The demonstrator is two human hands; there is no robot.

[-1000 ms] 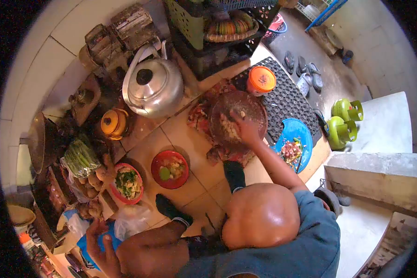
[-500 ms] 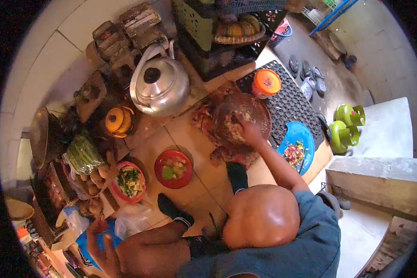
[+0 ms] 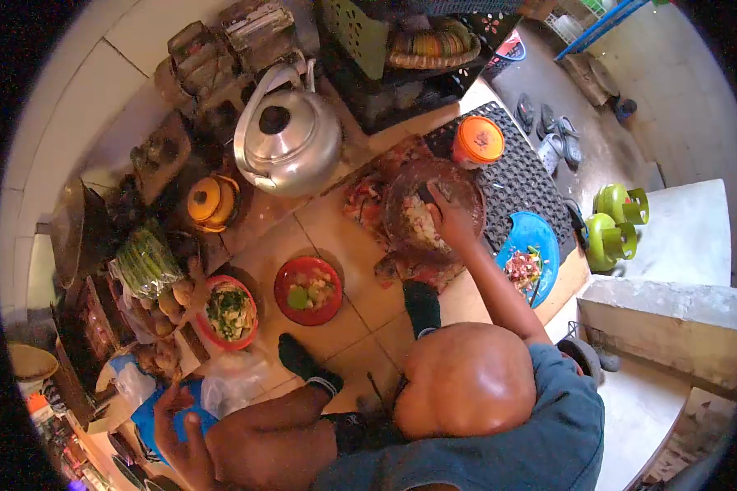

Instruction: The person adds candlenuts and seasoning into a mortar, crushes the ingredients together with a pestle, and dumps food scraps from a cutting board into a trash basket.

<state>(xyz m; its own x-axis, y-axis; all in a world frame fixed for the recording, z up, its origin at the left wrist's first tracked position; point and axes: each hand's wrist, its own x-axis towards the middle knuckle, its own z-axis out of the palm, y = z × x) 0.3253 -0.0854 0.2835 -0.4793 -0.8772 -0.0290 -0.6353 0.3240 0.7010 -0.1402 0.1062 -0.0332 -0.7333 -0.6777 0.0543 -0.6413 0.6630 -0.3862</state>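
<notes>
My right hand (image 3: 454,221) is inside a wide, dark stone mortar (image 3: 471,192), over pale crushed food (image 3: 422,225). Its fingers look bent around something dark that I cannot make out. The mortar rests on a red patterned cloth (image 3: 364,203). My left hand (image 3: 180,430) holds nothing, fingers apart, beside a blue bag (image 3: 145,421) at the lower left. Between the two hands are a red bowl (image 3: 333,288) with pale pieces and something green, and a pink-rimmed bowl (image 3: 252,327) of pale pieces and chopped greens. A blue plate (image 3: 546,237) with chopped reddish pieces lies right of the mortar.
A metal kettle (image 3: 299,151) and a yellow lidded pot (image 3: 211,203) stand upper left. An orange-lidded tub (image 3: 478,141) sits on a black mat (image 3: 520,176). Bagged green vegetables (image 3: 147,260) are at left, green gas cylinders (image 3: 602,243) at right. My bent knee (image 3: 467,380) rises in front.
My right hand has shifted within the mortar, and more of the pale food shows to its left. The surroundings sit slightly further right as the view moves. My left hand stays about in place.
</notes>
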